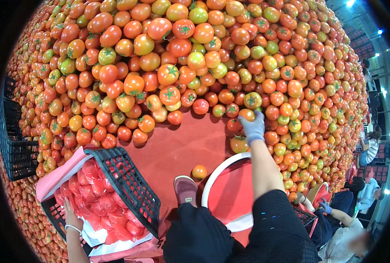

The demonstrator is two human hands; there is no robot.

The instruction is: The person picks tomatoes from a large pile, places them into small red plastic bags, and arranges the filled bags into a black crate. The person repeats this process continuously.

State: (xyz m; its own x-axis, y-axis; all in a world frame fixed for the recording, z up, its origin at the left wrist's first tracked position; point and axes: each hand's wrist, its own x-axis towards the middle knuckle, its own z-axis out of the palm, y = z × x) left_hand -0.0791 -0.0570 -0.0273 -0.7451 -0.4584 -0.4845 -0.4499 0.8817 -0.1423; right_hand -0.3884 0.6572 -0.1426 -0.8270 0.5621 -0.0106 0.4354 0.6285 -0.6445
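Observation:
My right hand [253, 125], in a pale blue-grey glove, grips an orange tomato [247, 115] at the near edge of a large tomato heap [168, 70]. My forearm passes over the rim of a round white-rimmed tub [211, 180] with a red inside. At the lower left, my bare left hand [72, 215], with a bracelet at the wrist, lies against red plastic-wrapped bundles [99, 197]. They fill a black plastic crate [129, 184] lined with white and pink sheets [61, 171]. Part of that hand's grip side is hidden.
A loose tomato [199, 171] lies on the red floor covering [178, 144] beside my shoe [185, 190]. Black crates [19, 157] stand at the left against the heap. Another person [341, 240] with a gloved hand [325, 207] works at the lower right, near a second crate [303, 217].

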